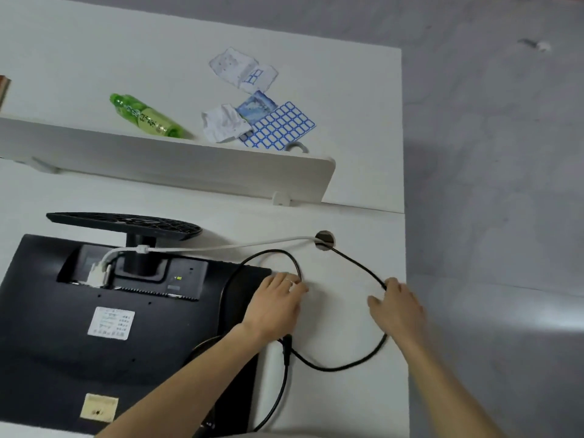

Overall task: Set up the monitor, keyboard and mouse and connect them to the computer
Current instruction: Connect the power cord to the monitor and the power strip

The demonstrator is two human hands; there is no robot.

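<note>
Left hand (275, 306) and right hand (398, 306), fingers seemingly spread, are touching the looped black cable (328, 369), risking a snag dragging the face-down monitor (63, 343).

The monitor (126, 327) lies face down on the white tabletop (347, 406), its stand (126, 222) on the far side. A white cable (221, 246) runs from its back to a hole (325, 240) in the tabletop. A black cable (335, 369) loops out of that hole, and the left hand (275, 301) and right hand (398, 308) both rest on it. Beyond a white divider (189, 165) lie a green bottle (145, 116) and a sticker sheet (278, 126).
</note>
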